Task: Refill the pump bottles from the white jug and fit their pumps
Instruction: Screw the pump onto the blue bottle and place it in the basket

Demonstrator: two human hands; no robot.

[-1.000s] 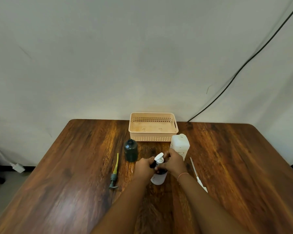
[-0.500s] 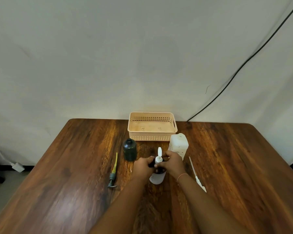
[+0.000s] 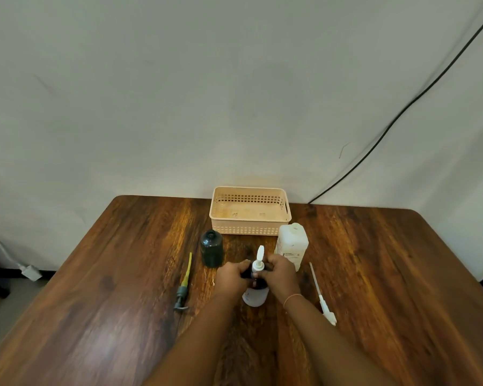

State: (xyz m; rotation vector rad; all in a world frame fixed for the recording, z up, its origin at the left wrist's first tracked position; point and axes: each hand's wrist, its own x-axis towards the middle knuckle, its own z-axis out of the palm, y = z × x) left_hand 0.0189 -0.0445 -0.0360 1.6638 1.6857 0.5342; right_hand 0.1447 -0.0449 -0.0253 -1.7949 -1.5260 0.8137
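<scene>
Two hands close on one bottle (image 3: 255, 295) mid-bench: the left hand (image 3: 232, 277) grips its neck, the right hand (image 3: 278, 274) its white pump (image 3: 258, 260), seemingly being fitted. Unfinished: the dark bottle (image 3: 212, 247) stands open, two pumps (image 3: 185, 282) (image 3: 322, 298) lie loose. White jug (image 3: 292, 244) contents unclear; basket (image 3: 250, 227) looks empty.

Plain off-white wall (image 3: 234, 93), black cable (image 3: 402, 112) running diagonally down it to the wooden table's (image 3: 95, 316) far edge. Grey floor (image 3: 0, 305) at left, white plug (image 3: 30, 272) on it.
</scene>
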